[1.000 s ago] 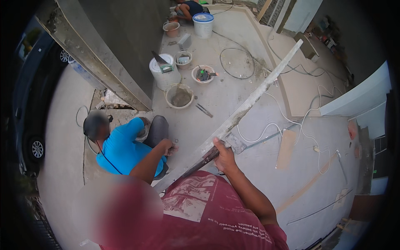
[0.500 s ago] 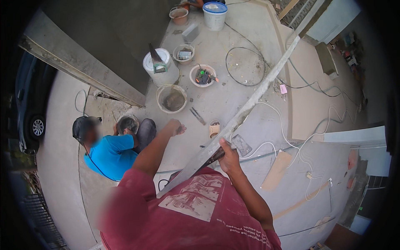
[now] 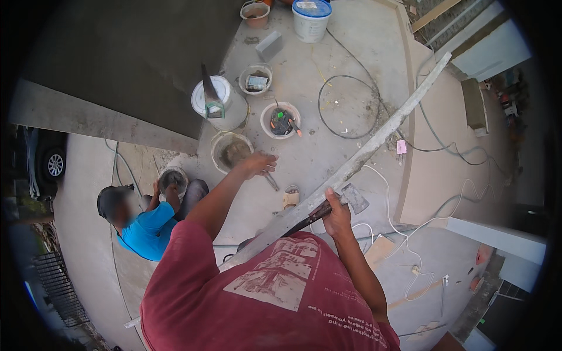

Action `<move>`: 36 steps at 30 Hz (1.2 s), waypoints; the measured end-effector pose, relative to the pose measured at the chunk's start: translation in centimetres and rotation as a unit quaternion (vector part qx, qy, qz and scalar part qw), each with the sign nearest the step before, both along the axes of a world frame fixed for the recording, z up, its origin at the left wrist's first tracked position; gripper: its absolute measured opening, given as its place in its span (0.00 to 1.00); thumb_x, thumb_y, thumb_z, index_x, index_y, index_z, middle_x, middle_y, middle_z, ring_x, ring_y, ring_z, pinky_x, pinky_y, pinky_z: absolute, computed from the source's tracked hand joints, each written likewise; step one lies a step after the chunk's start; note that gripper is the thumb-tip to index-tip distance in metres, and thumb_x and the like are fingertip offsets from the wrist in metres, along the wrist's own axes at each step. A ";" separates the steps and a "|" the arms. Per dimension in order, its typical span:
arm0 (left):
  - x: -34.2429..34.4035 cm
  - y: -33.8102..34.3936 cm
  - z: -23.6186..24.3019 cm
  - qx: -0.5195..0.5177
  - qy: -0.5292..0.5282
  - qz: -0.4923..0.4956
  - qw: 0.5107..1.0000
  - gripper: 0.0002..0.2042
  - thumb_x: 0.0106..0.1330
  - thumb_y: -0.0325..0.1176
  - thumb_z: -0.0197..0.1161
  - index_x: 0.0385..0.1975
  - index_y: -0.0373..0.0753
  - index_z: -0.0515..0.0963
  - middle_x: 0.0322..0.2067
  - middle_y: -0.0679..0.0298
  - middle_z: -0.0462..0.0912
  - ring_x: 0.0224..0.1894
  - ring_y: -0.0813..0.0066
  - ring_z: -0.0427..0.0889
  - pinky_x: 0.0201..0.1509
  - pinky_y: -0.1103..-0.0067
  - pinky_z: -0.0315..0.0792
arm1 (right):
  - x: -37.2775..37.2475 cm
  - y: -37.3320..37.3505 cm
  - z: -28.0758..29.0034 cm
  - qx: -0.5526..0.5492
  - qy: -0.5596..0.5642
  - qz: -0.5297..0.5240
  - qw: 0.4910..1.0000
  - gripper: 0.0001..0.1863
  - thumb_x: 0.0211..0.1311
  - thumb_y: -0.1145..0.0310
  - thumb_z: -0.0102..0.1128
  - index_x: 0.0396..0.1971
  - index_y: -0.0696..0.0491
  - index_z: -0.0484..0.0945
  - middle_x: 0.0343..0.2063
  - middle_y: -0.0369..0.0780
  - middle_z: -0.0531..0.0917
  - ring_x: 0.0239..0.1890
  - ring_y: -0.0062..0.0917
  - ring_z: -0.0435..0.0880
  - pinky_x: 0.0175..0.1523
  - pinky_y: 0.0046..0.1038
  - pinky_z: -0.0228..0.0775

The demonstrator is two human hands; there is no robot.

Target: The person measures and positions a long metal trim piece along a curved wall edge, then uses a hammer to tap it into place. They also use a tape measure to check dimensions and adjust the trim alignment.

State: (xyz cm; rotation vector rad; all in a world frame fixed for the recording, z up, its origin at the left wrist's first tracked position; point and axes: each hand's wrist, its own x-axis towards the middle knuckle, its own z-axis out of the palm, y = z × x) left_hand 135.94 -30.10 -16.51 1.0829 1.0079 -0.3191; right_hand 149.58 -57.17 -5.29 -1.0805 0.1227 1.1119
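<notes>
My right hand is closed around a long, mortar-smeared straightedge. The bar slants from beside my shirt toward the far right. Against its underside the same hand appears to hold a tool with a flat grey blade and a dark handle; its exact kind is unclear. My left hand is stretched forward with fingers extended and nothing in it. It hovers near the rim of a mortar-stained bucket, partly covering that bucket and some thin metal rods on the floor. A beige sandal shows beside the straightedge.
A co-worker in a blue shirt crouches at left, hands at a bucket. Ahead stand a lidded white bucket with a handsaw and a tool basin. Cables trail across the right floor, near a board.
My left hand has gone from loosely curled to outstretched and moved forward. The straightedge's far end has shifted right in view, still in my right hand. The view has turned slightly.
</notes>
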 end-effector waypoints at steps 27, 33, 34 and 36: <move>4.1 -16.4 12.6 0.320 0.198 -0.061 0.924 0.30 0.60 0.60 0.62 0.31 0.29 0.77 0.18 0.53 0.76 0.22 0.64 0.75 0.31 0.67 0.69 | 25.5 1.2 -26.0 -0.323 0.168 0.236 0.901 0.01 0.62 0.75 0.50 0.32 0.55 0.71 0.18 0.42 0.71 0.17 0.33 0.71 0.23 0.36 0.67; 2.1 -17.9 13.8 0.278 0.248 -0.025 0.928 0.32 0.60 0.62 0.61 0.35 0.29 0.78 0.25 0.44 0.79 0.31 0.53 0.79 0.39 0.63 0.70 | 23.5 2.5 -26.9 -0.341 0.166 0.301 0.875 0.04 0.60 0.75 0.49 0.25 0.53 0.70 0.17 0.40 0.70 0.17 0.31 0.70 0.25 0.37 0.67; 1.5 -18.2 13.4 0.290 0.245 -0.019 0.925 0.32 0.60 0.61 0.61 0.33 0.28 0.77 0.23 0.45 0.78 0.28 0.57 0.78 0.36 0.64 0.69 | 23.2 3.4 -26.9 -0.337 0.158 0.326 0.869 0.04 0.60 0.75 0.49 0.26 0.53 0.70 0.17 0.40 0.71 0.17 0.31 0.70 0.25 0.37 0.66; 0.2 -18.2 13.1 0.298 0.245 -0.005 0.923 0.32 0.60 0.61 0.61 0.33 0.28 0.77 0.23 0.45 0.77 0.27 0.57 0.77 0.36 0.64 0.69 | 22.6 5.3 -27.0 -0.329 0.147 0.356 0.862 0.04 0.62 0.74 0.49 0.27 0.53 0.70 0.18 0.39 0.71 0.17 0.28 0.69 0.25 0.36 0.66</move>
